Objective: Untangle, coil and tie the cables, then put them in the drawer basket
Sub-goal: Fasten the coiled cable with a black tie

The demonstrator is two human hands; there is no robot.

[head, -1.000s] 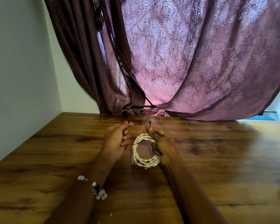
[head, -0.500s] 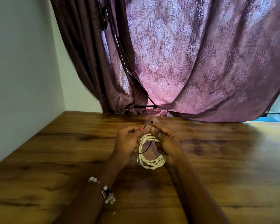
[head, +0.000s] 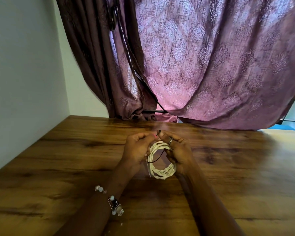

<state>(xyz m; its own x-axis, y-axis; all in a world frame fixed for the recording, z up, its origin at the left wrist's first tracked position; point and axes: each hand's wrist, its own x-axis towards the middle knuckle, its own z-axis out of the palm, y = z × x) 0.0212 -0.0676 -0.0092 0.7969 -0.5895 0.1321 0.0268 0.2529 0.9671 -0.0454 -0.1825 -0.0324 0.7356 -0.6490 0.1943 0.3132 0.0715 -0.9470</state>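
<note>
A coiled white cable (head: 162, 171) hangs between my two hands just above the wooden table (head: 58, 167). My right hand (head: 177, 150) grips the coil's right side and pinches one end of a thin dark tie (head: 153, 160) at its top. My left hand (head: 136, 147) is closed on the tie's other end, fingertips meeting those of the right hand. The tie loops through the coil's middle. No drawer basket is in view.
A purple patterned curtain (head: 203, 65) hangs behind the table's far edge. A white wall (head: 20, 74) borders the table on the left. A beaded bracelet (head: 115, 204) sits on my left wrist.
My left hand has moved right, from apart from the coil to closing on the dark tie beside my right hand's fingertips. The coil stays in the right hand.
</note>
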